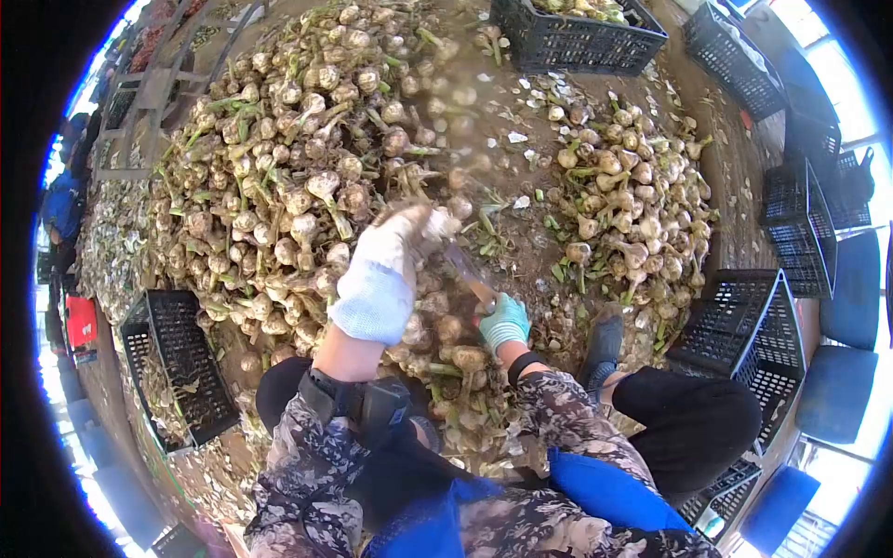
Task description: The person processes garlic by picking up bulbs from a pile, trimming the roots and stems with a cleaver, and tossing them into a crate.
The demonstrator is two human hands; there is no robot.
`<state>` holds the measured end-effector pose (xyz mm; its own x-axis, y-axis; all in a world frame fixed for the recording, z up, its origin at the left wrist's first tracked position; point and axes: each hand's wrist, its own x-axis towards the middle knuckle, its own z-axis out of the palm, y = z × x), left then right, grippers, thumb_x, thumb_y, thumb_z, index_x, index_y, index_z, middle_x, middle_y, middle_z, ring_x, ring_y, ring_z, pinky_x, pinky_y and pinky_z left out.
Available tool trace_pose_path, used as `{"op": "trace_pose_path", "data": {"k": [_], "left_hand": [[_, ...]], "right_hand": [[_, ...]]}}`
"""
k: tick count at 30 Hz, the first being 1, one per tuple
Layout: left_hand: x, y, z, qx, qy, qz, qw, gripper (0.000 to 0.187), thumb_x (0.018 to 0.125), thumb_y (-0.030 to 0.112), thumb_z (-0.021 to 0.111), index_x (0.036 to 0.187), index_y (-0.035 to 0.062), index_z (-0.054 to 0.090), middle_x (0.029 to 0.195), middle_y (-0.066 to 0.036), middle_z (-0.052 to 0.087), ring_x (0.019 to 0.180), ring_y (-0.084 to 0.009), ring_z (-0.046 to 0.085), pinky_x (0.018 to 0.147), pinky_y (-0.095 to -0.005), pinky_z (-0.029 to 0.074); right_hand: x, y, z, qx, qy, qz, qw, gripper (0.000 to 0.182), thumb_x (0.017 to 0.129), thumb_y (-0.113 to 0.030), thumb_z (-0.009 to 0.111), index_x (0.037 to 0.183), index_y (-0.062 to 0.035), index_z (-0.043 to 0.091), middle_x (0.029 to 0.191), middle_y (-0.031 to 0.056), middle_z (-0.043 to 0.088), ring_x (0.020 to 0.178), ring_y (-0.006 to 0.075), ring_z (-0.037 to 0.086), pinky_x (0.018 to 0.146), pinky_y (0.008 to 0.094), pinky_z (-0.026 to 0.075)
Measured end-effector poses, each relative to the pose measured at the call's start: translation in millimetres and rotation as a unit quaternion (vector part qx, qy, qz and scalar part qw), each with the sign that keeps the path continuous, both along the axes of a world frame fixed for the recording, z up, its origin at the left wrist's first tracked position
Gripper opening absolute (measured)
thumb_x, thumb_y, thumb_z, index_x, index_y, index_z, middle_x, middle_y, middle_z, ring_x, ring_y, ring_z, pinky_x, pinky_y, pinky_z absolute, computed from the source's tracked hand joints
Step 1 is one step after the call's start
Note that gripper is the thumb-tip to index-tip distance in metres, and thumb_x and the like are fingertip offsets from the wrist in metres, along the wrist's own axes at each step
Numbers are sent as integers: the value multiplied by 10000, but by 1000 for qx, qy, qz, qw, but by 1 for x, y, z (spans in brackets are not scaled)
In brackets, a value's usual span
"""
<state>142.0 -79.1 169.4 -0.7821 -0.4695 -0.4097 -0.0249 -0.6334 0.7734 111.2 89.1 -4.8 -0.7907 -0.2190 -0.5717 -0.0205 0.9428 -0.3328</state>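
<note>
Mid-frame: pinching pale round garlic bulb (441,225) in white-gloved left hand (389,244), clenching wooden-handled metal knife (473,281) in green-gloved right hand (504,322); risking cut through slipping.

From the knife (471,277), one garlic heap (270,177) lies at ten o'clock, another heap (642,200) at two, crates (581,46) at one, three and eight.

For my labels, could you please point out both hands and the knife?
Left hand (394,243): head view, back of the glove.
Right hand (505,321): head view, middle of the glove.
Knife (479,289): head view, wooden handle.
</note>
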Motion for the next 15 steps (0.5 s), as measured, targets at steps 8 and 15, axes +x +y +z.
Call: {"op": "trace_pose_path", "data": {"k": [8, 15], "left_hand": [[9, -3, -35, -58, -73, -117, 989, 605, 584, -58, 621, 1153, 13, 430, 882, -54, 565, 786, -148, 546, 722, -258, 450], [12, 4, -20, -107, 50, -84, 989, 476, 619, -24, 612, 1053, 62, 436, 989, -49, 539, 862, -162, 548, 775, -285, 460]], "right_hand": [[-33, -37, 105, -552, -166, -255, 776, 242, 716, -86, 624, 935, -48, 530, 801, 36, 574, 647, 95, 536, 559, 206, 446], [-63, -9, 192, -446, -27, 11, 895, 422, 640, -125, 713, 981, -25, 485, 933, 74, 605, 757, 160, 579, 685, 285, 498]]}}
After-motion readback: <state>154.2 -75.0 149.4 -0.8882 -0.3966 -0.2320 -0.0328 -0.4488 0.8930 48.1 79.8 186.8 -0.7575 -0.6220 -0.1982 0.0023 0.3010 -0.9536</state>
